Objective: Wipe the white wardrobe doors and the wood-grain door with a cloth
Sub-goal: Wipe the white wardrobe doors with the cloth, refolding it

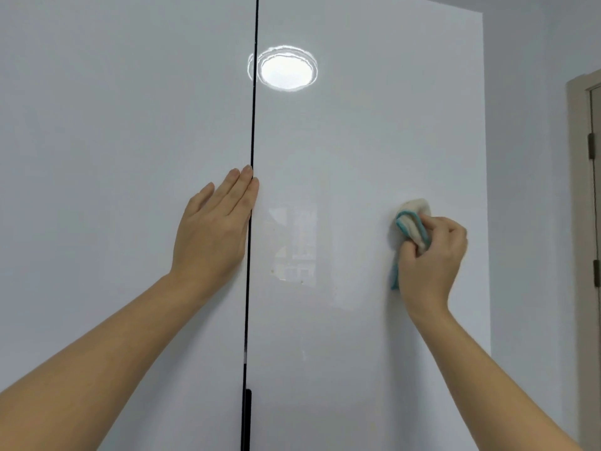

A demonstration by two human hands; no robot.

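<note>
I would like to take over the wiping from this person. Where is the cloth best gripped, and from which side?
Grip the bunched top of the cloth, which sticks out above the right hand, coming from above and the left. It is thick and free there; the tail below the hand is a thin strip against the white wardrobe door.

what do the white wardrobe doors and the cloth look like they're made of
White wardrobe doors: probably high-gloss lacquer or laminate over board, since a sharp round lamp reflection shows on them. Cloth: soft, fuzzy fabric, perhaps microfibre, off-white with a teal stitched edge, crumpled in the right hand.
</note>
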